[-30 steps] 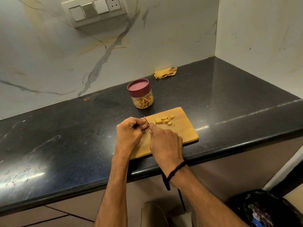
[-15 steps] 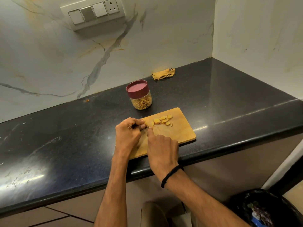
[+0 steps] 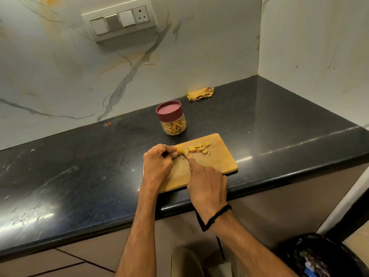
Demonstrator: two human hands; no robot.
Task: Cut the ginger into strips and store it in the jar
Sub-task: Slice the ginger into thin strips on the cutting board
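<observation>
Right hand (image 3: 207, 180) shifted right with knife (image 3: 185, 156); left hand (image 3: 157, 162) still pinches ginger (image 3: 180, 150).

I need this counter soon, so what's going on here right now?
A person is cutting at a wooden cutting board. The left hand pinches a ginger piece while the right hand grips a knife set against that piece. Round slices lie beside it, not yet strips. The jar behind the board holds strips, lid on.

The right hand (image 3: 207, 182) hides the knife (image 3: 185, 156) handle, the left hand (image 3: 157, 164) covers most of the ginger (image 3: 180, 150); the bin (image 3: 319, 256) at 5 o'clock is cropped
</observation>
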